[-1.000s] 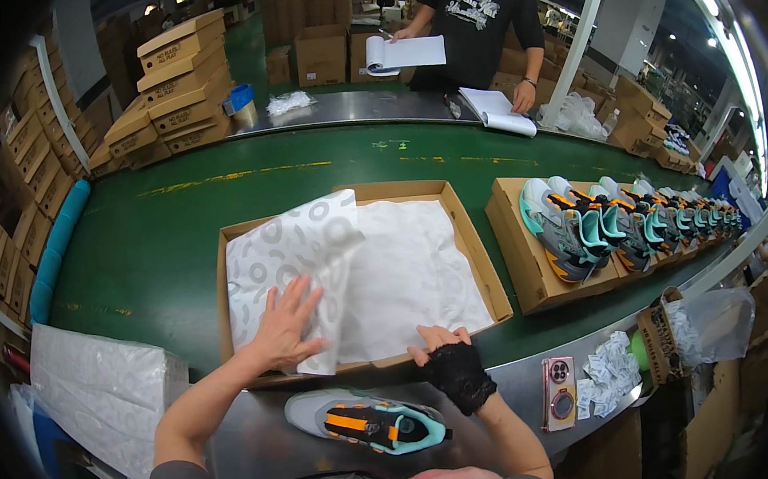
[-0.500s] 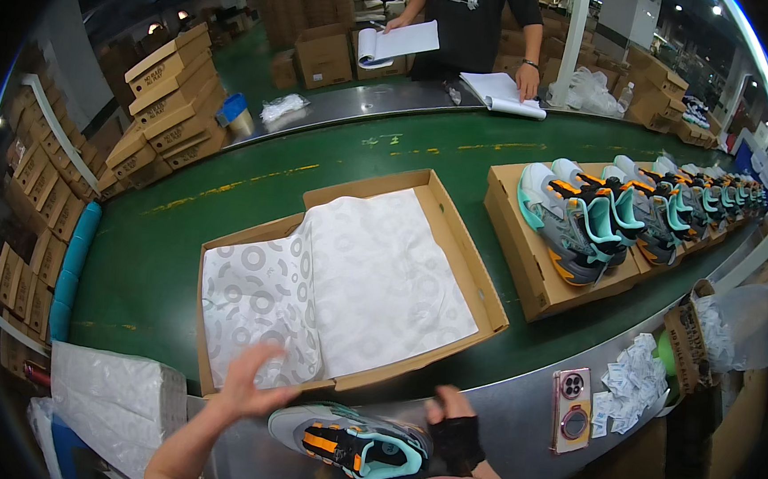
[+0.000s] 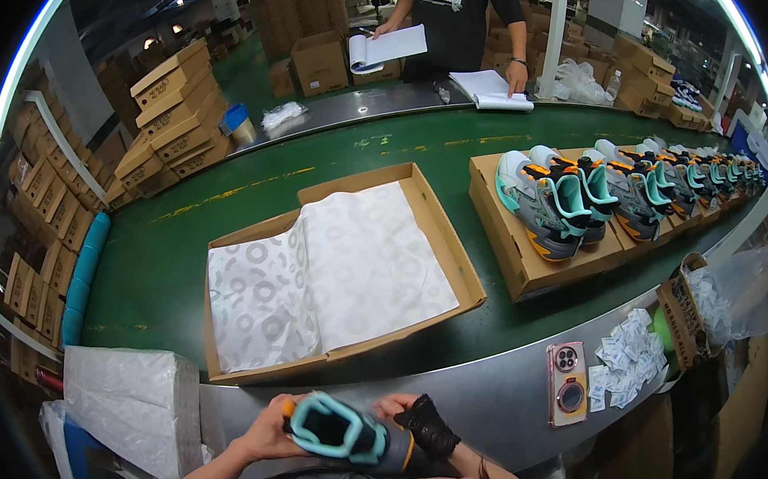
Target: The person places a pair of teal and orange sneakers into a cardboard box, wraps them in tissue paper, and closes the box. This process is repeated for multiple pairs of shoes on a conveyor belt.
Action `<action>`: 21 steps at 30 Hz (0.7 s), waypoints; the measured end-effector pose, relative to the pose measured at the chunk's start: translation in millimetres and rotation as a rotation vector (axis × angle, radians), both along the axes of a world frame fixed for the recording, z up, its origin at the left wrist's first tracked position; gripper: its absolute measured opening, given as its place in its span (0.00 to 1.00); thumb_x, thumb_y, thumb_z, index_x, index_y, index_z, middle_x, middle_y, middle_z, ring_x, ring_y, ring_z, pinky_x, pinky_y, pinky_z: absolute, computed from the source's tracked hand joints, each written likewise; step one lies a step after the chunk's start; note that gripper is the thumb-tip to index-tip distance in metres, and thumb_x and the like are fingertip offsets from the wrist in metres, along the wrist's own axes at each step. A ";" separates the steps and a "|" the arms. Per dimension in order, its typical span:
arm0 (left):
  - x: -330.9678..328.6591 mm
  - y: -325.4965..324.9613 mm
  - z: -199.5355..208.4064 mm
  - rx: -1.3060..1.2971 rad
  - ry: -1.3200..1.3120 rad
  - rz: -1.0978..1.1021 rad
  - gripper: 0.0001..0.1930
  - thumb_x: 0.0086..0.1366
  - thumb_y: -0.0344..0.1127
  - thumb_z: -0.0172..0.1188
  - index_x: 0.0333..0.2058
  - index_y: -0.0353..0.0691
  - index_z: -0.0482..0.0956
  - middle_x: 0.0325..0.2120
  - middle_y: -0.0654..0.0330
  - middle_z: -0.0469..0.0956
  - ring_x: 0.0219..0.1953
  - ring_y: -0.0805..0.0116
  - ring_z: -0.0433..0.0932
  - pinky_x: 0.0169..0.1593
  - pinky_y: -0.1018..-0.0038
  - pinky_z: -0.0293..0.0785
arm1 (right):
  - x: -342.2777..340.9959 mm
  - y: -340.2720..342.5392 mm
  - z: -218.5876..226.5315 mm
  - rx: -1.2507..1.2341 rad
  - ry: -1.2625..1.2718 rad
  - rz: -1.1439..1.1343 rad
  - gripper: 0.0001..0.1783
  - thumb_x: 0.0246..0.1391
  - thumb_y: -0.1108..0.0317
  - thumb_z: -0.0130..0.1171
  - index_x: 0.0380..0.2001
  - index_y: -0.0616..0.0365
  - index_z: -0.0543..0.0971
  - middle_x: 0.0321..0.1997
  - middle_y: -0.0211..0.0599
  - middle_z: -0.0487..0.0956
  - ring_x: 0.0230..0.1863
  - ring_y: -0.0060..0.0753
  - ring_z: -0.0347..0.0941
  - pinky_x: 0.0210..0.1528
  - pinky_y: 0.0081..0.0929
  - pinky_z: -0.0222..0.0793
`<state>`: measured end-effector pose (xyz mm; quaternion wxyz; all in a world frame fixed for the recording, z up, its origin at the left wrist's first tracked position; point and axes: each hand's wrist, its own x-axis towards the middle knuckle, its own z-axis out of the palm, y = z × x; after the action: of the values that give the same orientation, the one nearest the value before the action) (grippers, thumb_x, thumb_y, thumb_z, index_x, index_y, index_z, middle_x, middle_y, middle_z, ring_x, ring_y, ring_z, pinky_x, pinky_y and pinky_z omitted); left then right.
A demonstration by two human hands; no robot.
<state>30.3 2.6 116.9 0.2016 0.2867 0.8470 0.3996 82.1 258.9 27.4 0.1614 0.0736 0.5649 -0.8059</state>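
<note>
A grey sneaker with a turquoise collar and orange trim is tilted up at the near edge of the metal ledge, its opening toward me. My left hand is closed around its front part; the shoe hides some of the fingers. At the heel end, my right hand, in a black fingerless glove, has its fingers bent against the shoe. Just beyond, an open cardboard box lies on the green belt. White patterned tissue paper lines it and drapes over its left part.
On the right, paired sneakers stand on a row of closed boxes. The ledge holds a phone and small white sachets. A white paper stack sits at left. Across the belt, a person handles notepads.
The sneaker has been lifted and turned so its opening faces me. My left hand, apart from it before, now grips it. My right hand has moved up slightly at the heel.
</note>
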 end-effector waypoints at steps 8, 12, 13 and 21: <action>-60.7 -34.5 50.6 0.726 -0.163 0.693 0.24 0.59 0.45 0.53 0.46 0.31 0.65 0.38 0.56 0.73 0.38 0.69 0.74 0.42 0.74 0.71 | -42.3 -26.6 36.5 0.056 -0.015 0.019 0.26 0.53 0.63 0.54 0.53 0.62 0.62 0.45 0.39 0.73 0.40 0.24 0.70 0.45 0.23 0.65; -126.2 -32.3 26.8 0.809 -0.464 0.821 0.23 0.63 0.47 0.46 0.47 0.32 0.66 0.39 0.56 0.73 0.38 0.67 0.75 0.42 0.74 0.72 | -52.6 -30.0 43.9 -0.033 0.089 -0.119 0.30 0.50 0.65 0.57 0.54 0.62 0.60 0.51 0.41 0.68 0.50 0.28 0.65 0.51 0.24 0.62; -134.1 -28.2 18.6 0.730 -0.494 0.818 0.23 0.63 0.48 0.47 0.47 0.33 0.66 0.39 0.56 0.73 0.38 0.67 0.75 0.42 0.74 0.72 | -55.1 -32.2 43.7 -0.043 0.109 -0.111 0.29 0.50 0.65 0.56 0.54 0.61 0.60 0.52 0.42 0.67 0.53 0.29 0.64 0.53 0.26 0.60; -166.6 20.2 -46.0 0.432 -0.739 0.756 0.30 0.61 0.53 0.48 0.52 0.34 0.59 0.43 0.55 0.71 0.42 0.65 0.73 0.45 0.68 0.69 | -68.2 -70.8 55.1 -0.285 0.165 -0.403 0.17 0.50 0.67 0.57 0.43 0.61 0.70 0.42 0.33 0.73 0.44 0.24 0.67 0.46 0.24 0.62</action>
<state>-136.4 22.8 70.9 0.2643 -0.1604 0.6630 0.6818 13.9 188.1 82.6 -0.0404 0.0953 0.4309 -0.8965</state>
